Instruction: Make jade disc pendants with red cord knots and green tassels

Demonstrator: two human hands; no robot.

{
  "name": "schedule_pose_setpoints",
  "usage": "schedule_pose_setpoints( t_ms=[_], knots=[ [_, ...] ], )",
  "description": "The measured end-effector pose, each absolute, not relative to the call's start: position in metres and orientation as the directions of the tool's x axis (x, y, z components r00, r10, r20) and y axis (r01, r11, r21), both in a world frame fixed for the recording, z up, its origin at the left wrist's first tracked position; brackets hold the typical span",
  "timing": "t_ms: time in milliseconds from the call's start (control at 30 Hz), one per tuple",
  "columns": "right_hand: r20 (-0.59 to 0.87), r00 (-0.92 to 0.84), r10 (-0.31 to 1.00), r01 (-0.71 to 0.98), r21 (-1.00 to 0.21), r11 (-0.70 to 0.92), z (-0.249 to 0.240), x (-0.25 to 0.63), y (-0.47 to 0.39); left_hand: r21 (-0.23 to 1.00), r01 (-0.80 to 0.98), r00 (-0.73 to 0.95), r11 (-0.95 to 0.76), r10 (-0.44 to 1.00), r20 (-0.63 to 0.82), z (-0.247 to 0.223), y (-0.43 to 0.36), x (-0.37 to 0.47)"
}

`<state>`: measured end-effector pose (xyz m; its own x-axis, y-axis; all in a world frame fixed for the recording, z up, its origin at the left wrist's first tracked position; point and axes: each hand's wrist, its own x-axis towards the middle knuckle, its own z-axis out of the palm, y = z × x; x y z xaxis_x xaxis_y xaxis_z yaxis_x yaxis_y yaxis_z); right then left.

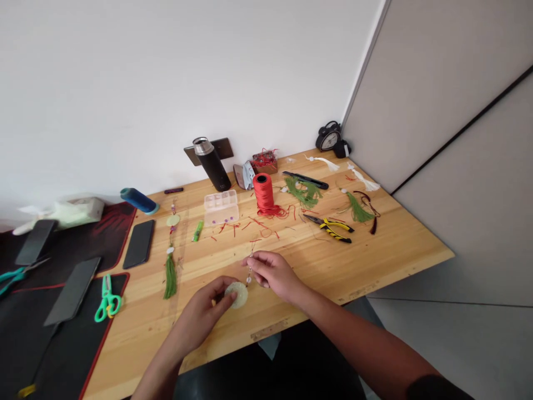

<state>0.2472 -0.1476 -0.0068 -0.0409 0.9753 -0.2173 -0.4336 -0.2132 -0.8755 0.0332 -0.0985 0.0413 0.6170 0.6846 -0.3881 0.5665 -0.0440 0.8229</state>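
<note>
Near the front edge of the wooden table [387, 258], the left hand [200, 311] pinches a pale round disc [239, 295], thumb across its face, while the right hand [275, 276] pinches the thin beaded cord [249, 271] rising beside it between thumb and forefinger. Disc and cord appear already joined, though the link itself is too small to confirm; no tassel shows on this piece. By comparison, the strung ornament [170, 278] lying to the left has a disc, beads and green tassel, and looks complete. Other green tassels [360, 209] and white tassels [365, 179] lie farther right, beyond the pliers [331, 226], apart from the held piece.
</note>
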Motion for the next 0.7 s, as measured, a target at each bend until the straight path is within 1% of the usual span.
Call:
schedule_pose_setpoints(
  t_ms=[100, 167, 467, 700],
  knots=[
    [-0.207, -0.012, 0.978, -0.366, -0.909, -0.197, -0.01, 0.247, -0.147, 0.767, 0.632, 0.56, -0.111, 0.749, -0.353, 0.04, -0.098, 0.035],
    [-0.199, 0.011, 0.98, -0.322, -0.928, -0.185, -0.011, 0.248, -0.148, 0.76, 0.639, 0.554, -0.12, 0.757, -0.347, 0.036, -0.098, 0.037],
    [-0.172, 0.044, 0.984, -0.241, -0.958, -0.157, -0.002, 0.256, -0.142, 0.871, 0.49, 0.613, 0.013, 0.705, -0.356, 0.024, -0.104, 0.036],
    [-0.186, 0.036, 0.982, -0.223, -0.959, -0.174, -0.001, 0.253, -0.14, 0.908, 0.404, 0.63, 0.112, 0.686, -0.365, 0.018, -0.11, 0.026]
  ],
)
